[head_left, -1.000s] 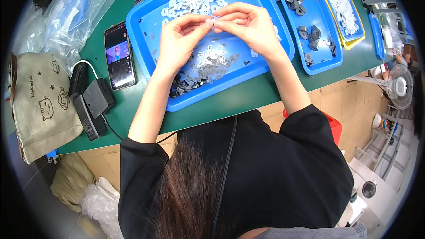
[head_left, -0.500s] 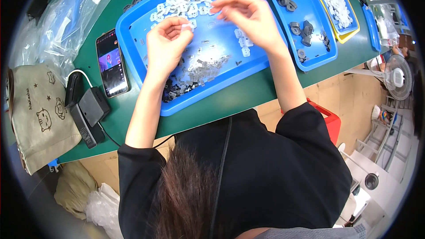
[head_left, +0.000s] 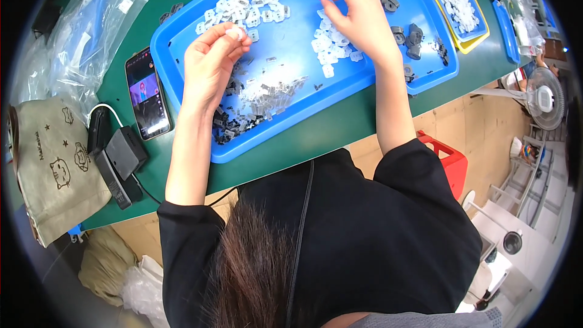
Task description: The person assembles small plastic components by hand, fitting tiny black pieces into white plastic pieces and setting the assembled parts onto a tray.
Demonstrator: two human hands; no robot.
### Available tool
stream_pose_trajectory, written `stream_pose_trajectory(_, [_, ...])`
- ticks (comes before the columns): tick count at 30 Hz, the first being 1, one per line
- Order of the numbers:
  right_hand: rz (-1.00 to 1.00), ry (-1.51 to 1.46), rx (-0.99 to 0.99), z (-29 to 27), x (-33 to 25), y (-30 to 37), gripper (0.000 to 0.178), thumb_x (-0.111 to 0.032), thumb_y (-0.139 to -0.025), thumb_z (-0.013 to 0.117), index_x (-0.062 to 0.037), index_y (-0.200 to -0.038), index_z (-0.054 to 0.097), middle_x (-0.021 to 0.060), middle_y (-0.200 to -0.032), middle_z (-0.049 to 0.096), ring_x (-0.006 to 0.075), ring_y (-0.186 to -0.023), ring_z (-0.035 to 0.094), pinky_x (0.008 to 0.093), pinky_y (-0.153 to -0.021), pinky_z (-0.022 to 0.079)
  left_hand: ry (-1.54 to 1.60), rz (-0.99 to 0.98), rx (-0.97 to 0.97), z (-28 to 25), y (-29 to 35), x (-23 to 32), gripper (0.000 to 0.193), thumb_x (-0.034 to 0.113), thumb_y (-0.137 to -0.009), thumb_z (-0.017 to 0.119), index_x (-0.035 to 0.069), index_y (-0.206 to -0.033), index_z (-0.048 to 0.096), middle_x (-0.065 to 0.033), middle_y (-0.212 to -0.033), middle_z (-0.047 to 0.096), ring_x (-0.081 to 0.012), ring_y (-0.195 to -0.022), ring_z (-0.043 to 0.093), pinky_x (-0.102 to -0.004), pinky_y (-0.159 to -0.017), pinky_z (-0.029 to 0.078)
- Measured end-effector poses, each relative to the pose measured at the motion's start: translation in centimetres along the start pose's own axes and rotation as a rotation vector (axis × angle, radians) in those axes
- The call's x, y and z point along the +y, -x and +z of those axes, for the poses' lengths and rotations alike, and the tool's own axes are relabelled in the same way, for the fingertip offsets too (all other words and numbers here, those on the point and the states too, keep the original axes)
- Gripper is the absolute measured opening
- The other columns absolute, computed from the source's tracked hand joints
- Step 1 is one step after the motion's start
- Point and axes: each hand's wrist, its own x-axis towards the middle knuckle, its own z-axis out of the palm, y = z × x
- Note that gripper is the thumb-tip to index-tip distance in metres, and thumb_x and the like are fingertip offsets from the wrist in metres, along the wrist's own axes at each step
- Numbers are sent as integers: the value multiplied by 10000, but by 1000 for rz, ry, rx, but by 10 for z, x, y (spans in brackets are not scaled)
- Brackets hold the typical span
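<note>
the left hand (head_left: pixel 208 64) pinches a small white piece (head_left: pixel 235 34) above the blue tray (head_left: pixel 291 54), toward its left edge; the right hand (head_left: pixel 363 24), thumb and forefinger parted, hovers near its right edge; the piece looks light, stiff, maybe slippery, best held by its sides.

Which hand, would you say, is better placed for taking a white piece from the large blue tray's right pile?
The right hand, probably: it's beside that pile, seemingly empty; the left hand pinches a white piece.
</note>
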Motion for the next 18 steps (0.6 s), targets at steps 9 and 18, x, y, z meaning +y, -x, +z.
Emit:
stream_pose_trajectory(9, [-226,-227,-406,35,-40,18,195,-109,-735,647,-37,-917,644,89,-913,614,263,-909,589,330,-789,482,-62,67,162,7,-1,3,289,85,-853,619,-50,-1101,556,-148,-956,641,-192,-869,637,-282,-805,507])
stream_pose_trajectory(18, [-101,-197,-364,35,-50,12,129,-98,-731,641,-46,-848,656,84,-824,625,242,-813,632,330,-739,508,-271,143,88,11,2,0,305,11,-826,621,-30,-1128,596,-136,-986,646,-158,-841,644,-254,-784,516])
